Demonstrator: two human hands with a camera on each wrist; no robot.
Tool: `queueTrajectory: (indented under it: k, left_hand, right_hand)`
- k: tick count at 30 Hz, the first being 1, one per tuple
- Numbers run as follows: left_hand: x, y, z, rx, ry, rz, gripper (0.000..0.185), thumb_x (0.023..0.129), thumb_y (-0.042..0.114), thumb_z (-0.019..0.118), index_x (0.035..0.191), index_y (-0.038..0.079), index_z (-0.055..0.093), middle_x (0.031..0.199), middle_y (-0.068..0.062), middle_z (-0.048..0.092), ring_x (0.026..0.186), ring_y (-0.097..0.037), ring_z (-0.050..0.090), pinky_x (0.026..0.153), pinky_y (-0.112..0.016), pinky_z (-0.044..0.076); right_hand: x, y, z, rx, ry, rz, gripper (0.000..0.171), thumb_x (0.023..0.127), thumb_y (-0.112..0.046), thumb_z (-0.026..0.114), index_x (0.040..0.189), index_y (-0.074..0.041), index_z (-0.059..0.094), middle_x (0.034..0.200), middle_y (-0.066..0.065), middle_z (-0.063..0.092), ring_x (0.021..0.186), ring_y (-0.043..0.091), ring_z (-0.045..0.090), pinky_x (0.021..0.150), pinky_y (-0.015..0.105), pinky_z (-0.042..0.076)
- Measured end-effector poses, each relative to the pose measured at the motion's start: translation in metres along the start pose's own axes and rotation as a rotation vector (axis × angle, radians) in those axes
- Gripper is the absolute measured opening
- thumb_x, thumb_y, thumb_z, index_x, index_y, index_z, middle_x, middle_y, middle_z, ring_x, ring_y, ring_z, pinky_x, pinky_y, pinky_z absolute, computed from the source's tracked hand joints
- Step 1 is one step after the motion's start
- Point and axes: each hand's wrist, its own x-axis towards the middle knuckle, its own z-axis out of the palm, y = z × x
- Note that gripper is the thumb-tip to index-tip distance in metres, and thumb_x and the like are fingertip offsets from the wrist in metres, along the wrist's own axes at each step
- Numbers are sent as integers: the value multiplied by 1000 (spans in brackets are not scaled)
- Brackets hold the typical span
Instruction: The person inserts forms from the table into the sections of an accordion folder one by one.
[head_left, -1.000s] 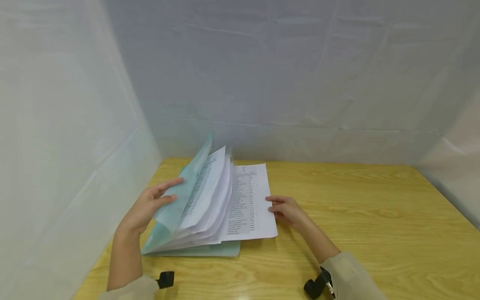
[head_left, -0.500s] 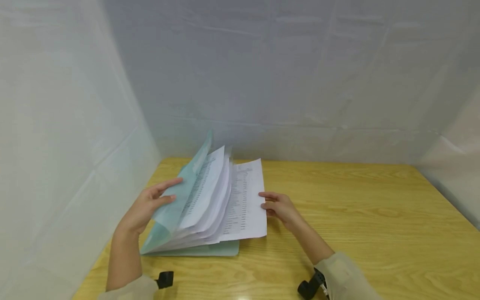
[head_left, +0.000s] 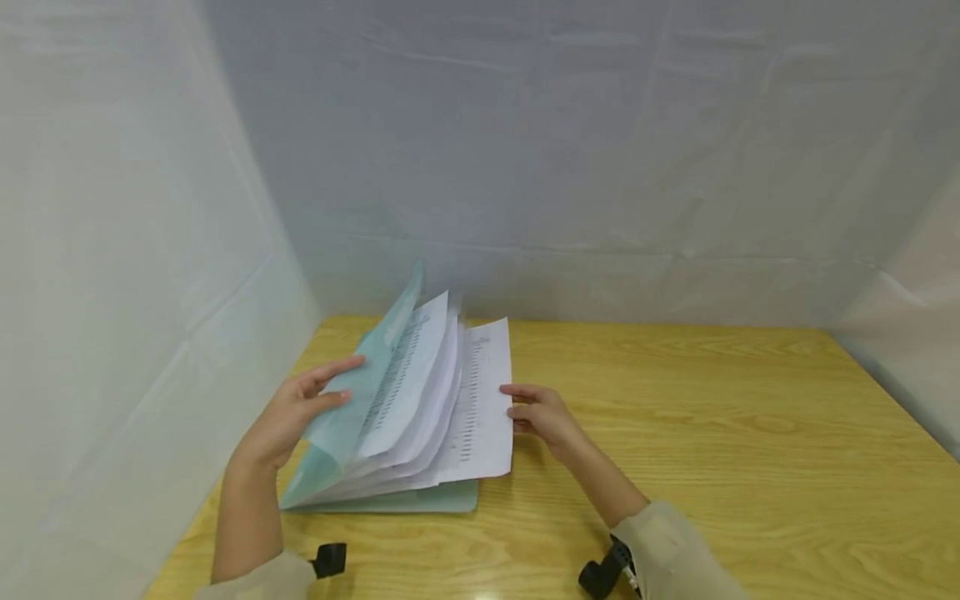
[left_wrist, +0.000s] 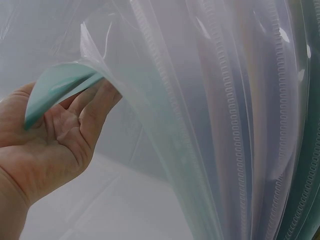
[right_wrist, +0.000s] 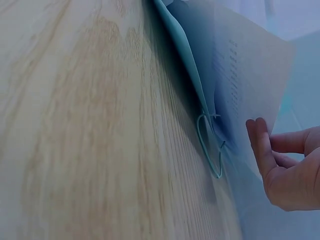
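A teal display folder [head_left: 442, 498] lies partly open on the table, its front cover and several clear sleeves of printed paper lifted. My left hand [head_left: 281, 417] holds that raised cover [head_left: 352, 392] at its outer side. In the left wrist view the cover's bent corner [left_wrist: 60, 85] lies over the palm, and clear sleeves [left_wrist: 235, 125] fan out beside it. A printed paper sheet [head_left: 487, 400] sticks out to the right of the sleeves. My right hand [head_left: 547, 417] pinches its right edge between thumb and fingers; its left part is hidden among the sleeves.
The folder rests at the left of a wooden table [head_left: 712, 417]. White sheeting [head_left: 562, 167] hangs behind and at both sides. A thin teal elastic loop [right_wrist: 205, 145] hangs from the folder's edge in the right wrist view. Black camera mounts [head_left: 330, 560] sit at both wrists.
My right hand has moved left with the paper sheet, so less of the sheet sticks out from the folder. My left hand and the raised cover have stayed nearly still.
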Motion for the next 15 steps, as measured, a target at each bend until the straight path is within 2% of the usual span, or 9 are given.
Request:
queueTrajectory:
  k: [10, 15]
  left_hand:
    - [0, 1, 1, 2, 7, 7, 47, 93, 13, 56, 135, -1, 43, 143, -14, 33, 134, -29, 12, 100, -59, 12]
    - [-1, 3, 3, -7, 6, 10, 47, 93, 12, 56, 135, -3, 42, 143, -15, 33, 134, -29, 12, 100, -59, 12]
  right_hand:
    - [3, 1, 9, 43, -25, -28, 47, 83, 14, 51, 129, 9, 45, 113, 24, 54, 71, 14, 59, 65, 26, 51]
    - [6, 4, 13, 9, -4, -31, 49, 82, 15, 52, 130, 9, 43, 119, 27, 52, 71, 15, 59, 67, 30, 51]
